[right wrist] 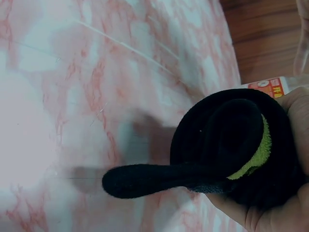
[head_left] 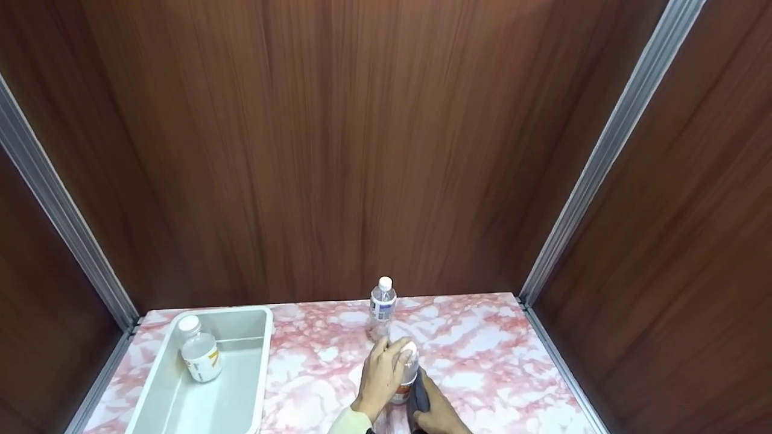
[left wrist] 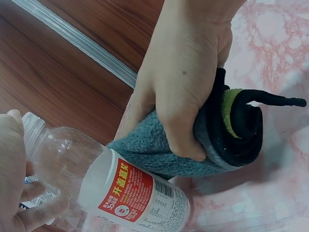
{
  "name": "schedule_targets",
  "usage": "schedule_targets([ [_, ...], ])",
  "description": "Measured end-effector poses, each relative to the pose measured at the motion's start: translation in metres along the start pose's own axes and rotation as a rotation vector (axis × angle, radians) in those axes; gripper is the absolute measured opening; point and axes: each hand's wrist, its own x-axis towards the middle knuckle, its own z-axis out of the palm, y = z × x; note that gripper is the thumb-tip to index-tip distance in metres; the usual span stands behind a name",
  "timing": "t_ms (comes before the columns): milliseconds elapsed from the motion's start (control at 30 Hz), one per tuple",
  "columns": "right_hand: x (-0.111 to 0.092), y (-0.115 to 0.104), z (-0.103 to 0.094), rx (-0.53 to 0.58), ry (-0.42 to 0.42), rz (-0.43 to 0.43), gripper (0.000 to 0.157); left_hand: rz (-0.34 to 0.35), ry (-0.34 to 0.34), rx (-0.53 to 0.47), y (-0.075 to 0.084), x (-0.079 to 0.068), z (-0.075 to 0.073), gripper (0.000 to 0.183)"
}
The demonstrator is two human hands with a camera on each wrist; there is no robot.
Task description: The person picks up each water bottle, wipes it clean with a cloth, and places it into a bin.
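In the head view my left hand holds a clear plastic bottle near its white cap. The left wrist view shows the thumb and fingers of that hand about the neck, and the bottle's red-and-white label faces the camera. My right hand grips a rolled cloth, grey outside with black and green layers, close against the side of the bottle. From the right wrist, the roll's black spiral end shows, with one loose flap sticking out. Behind my left hand stands another clear bottle with a white cap.
A pale grey tray lies on the left of the pink-and-white marbled table. Inside it a white-capped bottle leans at the left wall. Brown wood panels enclose the back and sides.
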Motion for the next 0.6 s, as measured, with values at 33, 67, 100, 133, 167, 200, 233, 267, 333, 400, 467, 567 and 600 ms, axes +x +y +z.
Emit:
schedule_targets([
  [33, 0.000, 0.001, 0.000, 0.011, -0.018, 0.011, 0.106, 0.003, 0.005, 0.002, 0.000, 0.000, 0.000, 0.025],
  [67, 0.000, 0.002, 0.000, 0.018, -0.032, 0.019, 0.106, 0.008, 0.011, 0.005, 0.000, 0.000, 0.000, 0.025],
  [100, 0.000, 0.002, 0.000, 0.026, -0.046, 0.035, 0.105, 0.012, 0.019, 0.006, 0.000, 0.000, 0.000, 0.025],
  [133, 0.001, 0.004, 0.001, 0.028, -0.051, 0.042, 0.105, 0.017, 0.025, 0.008, -0.001, 0.001, 0.000, 0.025],
  [167, 0.001, 0.005, 0.001, 0.036, -0.062, 0.055, 0.104, 0.019, 0.029, 0.009, -0.001, 0.001, 0.001, 0.025],
  [200, 0.001, 0.006, 0.001, 0.047, -0.074, 0.080, 0.104, 0.025, 0.036, 0.010, -0.001, 0.002, 0.001, 0.025],
  [233, 0.001, 0.007, 0.001, 0.053, -0.081, 0.088, 0.104, 0.026, 0.036, 0.009, -0.001, 0.002, 0.001, 0.025],
  [267, 0.001, 0.008, 0.001, 0.061, -0.083, 0.088, 0.105, 0.027, 0.037, 0.007, 0.000, 0.003, 0.001, 0.025],
  [333, 0.001, 0.011, 0.001, 0.091, -0.092, 0.082, 0.106, 0.009, 0.020, -0.001, 0.000, 0.002, 0.000, 0.025],
  [400, 0.001, 0.014, 0.001, 0.123, -0.093, 0.045, 0.108, -0.008, 0.009, 0.000, 0.001, 0.002, 0.000, 0.026],
  [467, 0.001, 0.017, 0.002, 0.144, -0.093, 0.018, 0.108, -0.027, 0.000, 0.010, 0.002, 0.000, -0.001, 0.026],
  [567, 0.000, 0.019, 0.001, 0.160, -0.087, 0.036, 0.108, -0.037, -0.001, 0.029, 0.003, 0.000, -0.001, 0.026],
  [600, 0.000, 0.019, 0.000, 0.166, -0.081, 0.060, 0.107, -0.037, -0.002, 0.032, 0.003, 0.000, 0.000, 0.026],
])
